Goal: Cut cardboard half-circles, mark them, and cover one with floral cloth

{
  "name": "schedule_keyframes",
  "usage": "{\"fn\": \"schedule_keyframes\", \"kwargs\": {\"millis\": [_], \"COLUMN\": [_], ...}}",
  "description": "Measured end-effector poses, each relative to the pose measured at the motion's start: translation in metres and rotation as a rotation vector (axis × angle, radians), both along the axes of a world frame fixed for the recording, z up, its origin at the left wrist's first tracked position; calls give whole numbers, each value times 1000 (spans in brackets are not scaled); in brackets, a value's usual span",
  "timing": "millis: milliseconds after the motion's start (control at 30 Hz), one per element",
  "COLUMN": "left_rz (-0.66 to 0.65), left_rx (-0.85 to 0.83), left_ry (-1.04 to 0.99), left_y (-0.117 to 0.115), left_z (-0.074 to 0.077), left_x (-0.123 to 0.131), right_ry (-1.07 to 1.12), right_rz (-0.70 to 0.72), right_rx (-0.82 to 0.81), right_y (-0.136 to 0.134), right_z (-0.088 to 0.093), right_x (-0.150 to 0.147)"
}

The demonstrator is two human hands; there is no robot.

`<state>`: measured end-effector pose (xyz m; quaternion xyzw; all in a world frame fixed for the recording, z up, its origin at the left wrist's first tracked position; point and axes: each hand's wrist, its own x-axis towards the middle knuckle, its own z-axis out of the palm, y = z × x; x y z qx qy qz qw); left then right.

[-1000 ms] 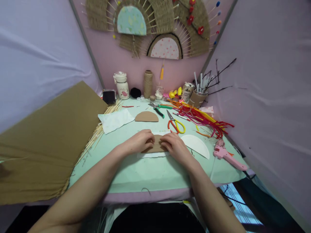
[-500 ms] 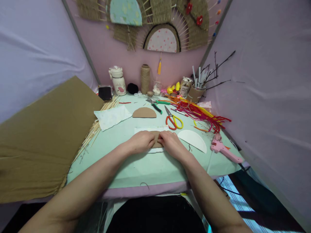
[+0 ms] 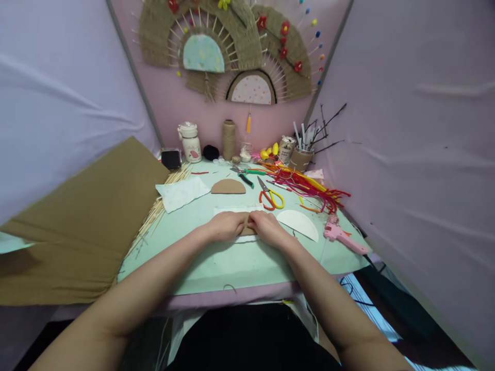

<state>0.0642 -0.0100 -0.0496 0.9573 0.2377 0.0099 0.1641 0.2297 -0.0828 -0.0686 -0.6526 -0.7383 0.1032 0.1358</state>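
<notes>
My left hand (image 3: 226, 225) and my right hand (image 3: 266, 225) meet at the middle of the table, their fingers curled in on a piece of brown cardboard (image 3: 246, 225) from both sides. Only its middle shows between the fingers, so its full outline is hidden. A white sheet (image 3: 246, 239), cloth or paper, lies under the cardboard and sticks out beyond it at the far and near edges. Just right of my right hand rests a white half-round piece (image 3: 298, 224). Farther back lies a brown cardboard half-round (image 3: 228, 187).
Scissors (image 3: 271, 195), pliers (image 3: 244, 178) and red-orange pipe cleaners (image 3: 305, 186) lie behind the hands. A pink glue gun (image 3: 344, 236) sits at right. At left are a pale cloth (image 3: 181, 193), thin sticks (image 3: 151, 220) and a large brown board (image 3: 88, 221).
The view has tilted upward, so more of the wall fans shows. Both hands stay on the cardboard with very little shift in their fingers.
</notes>
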Motion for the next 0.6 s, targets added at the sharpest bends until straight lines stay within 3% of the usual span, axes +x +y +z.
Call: {"fn": "schedule_keyframes", "kwargs": {"millis": [600], "left_rz": [47], "left_rx": [72], "left_ry": [-8], "left_y": [0], "left_z": [-10], "left_x": [1], "right_ry": [49], "right_rz": [-12], "right_rx": [-60], "right_y": [5], "right_z": [-1], "right_x": [-1]}}
